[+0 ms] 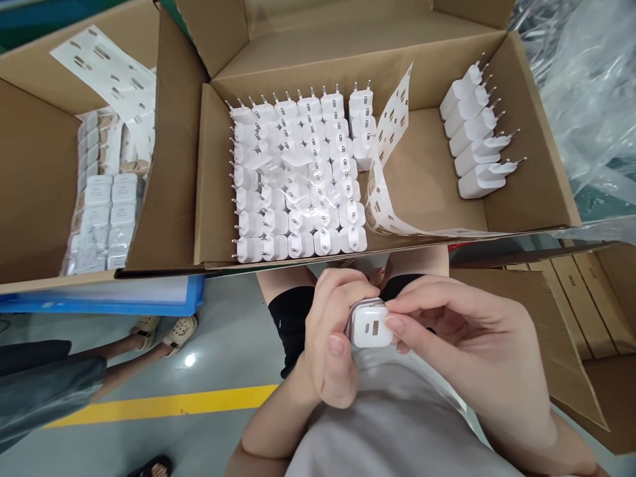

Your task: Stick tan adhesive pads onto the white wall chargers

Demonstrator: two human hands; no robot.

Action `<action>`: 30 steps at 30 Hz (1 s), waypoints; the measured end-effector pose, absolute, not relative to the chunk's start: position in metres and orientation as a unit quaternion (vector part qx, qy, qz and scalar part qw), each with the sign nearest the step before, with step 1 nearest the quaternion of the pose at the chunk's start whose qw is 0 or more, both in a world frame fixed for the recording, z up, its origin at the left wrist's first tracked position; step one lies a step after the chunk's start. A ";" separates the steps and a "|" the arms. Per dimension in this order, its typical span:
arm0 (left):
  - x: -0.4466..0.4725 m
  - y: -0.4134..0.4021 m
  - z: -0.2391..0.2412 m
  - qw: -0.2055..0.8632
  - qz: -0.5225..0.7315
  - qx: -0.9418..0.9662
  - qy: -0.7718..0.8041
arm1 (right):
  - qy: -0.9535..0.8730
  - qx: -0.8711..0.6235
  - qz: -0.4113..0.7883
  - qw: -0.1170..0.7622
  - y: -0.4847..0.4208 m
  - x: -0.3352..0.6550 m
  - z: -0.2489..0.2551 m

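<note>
In front of my body, my left hand [330, 341] wraps round a white charger [368, 324] whose face with two port slots is turned up toward me. At the charger's right edge, my right hand [462, 334] pinches with thumb and forefinger; whether they hold the charger itself or a thin film on it, I cannot tell. Just beyond my hands stands an open cardboard box [427, 139]. Rows of white plug chargers [301, 205] fill its left side, pins up, with clear film over some. Several more chargers [477, 136] lean in a column at its right end.
A white sheet with cut-outs [392, 126] stands curled inside the box. To the left is another box [34, 179] with wrapped chargers [110, 212]. Clear plastic [596, 86] lies at the right, above a carton of brown boxes [576, 298]. Another person's legs [59, 384] show lower left.
</note>
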State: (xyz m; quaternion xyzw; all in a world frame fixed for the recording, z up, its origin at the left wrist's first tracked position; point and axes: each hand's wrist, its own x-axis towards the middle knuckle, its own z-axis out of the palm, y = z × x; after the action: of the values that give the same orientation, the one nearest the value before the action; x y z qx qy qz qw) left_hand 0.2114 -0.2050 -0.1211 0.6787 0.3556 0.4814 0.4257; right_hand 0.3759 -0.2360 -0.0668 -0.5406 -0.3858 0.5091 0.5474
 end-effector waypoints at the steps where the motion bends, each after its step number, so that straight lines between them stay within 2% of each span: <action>1: 0.212 -0.205 -0.121 0.425 0.482 0.680 0.353 | -0.386 -0.537 0.512 0.549 -0.236 0.376 -0.067; 9: 0.216 -0.206 -0.118 0.446 0.480 0.668 0.352 | -0.299 -0.474 0.621 0.548 -0.237 0.382 -0.069; 30: 0.216 -0.205 -0.114 0.401 0.494 0.684 0.357 | -0.324 -0.503 0.592 0.541 -0.235 0.380 -0.069</action>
State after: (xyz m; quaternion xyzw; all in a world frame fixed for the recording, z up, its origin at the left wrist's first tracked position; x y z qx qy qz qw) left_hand 0.2160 -0.2047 -0.1141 0.6835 0.3572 0.4942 0.4011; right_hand 0.3801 -0.2355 -0.0695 -0.5025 -0.3236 0.5920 0.5406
